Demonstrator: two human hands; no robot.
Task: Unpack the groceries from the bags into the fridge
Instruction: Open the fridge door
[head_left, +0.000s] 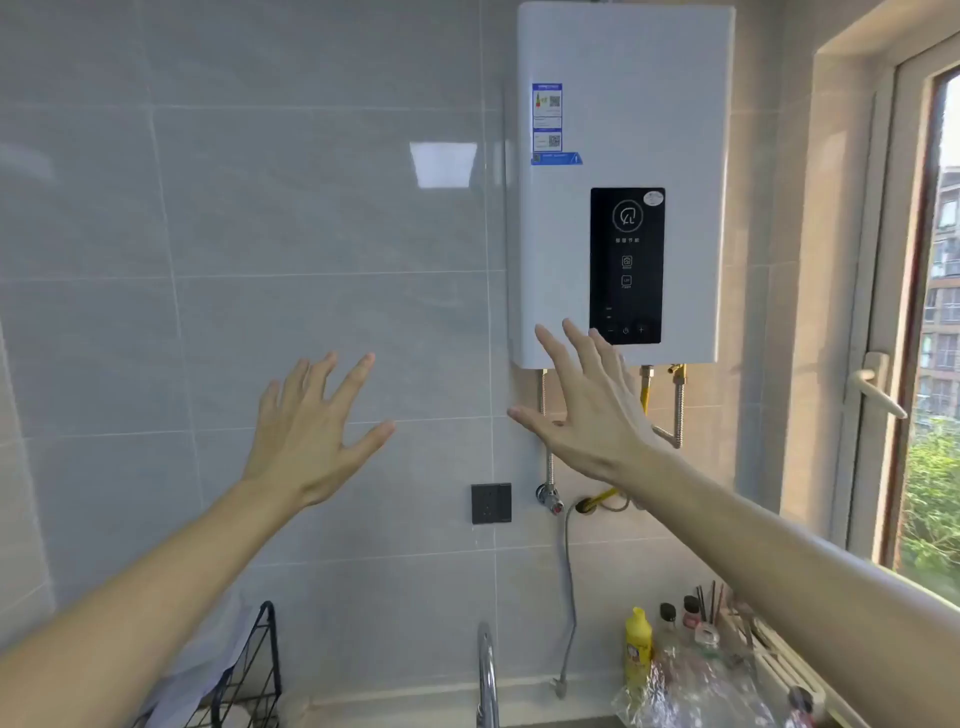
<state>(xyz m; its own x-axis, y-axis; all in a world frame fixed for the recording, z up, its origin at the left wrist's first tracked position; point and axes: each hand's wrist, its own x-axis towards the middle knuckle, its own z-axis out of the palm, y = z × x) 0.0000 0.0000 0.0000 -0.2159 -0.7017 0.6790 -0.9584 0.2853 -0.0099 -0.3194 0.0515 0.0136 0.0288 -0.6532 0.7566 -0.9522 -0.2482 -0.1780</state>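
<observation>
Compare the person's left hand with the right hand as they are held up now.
The left hand is raised before bare grey wall tile; the right hand overlaps the lower edge of the white water heater. The left hand sits lower and further from the heater's black control panel; the right hand's fingertips reach up beside that panel. Both are open with fingers spread, backs toward the camera, and hold nothing.

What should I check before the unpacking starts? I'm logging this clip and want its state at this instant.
1. Left hand free: ok, fingers spread, holding nothing.
2. Right hand free: ok, open, raised before the water heater.
3. Fridge in view: not ok, none visible.
4. Grocery bags located: cannot tell; only a clear plastic bag by the yellow bottle.
5. Faucet off: ok, no water visible.
</observation>
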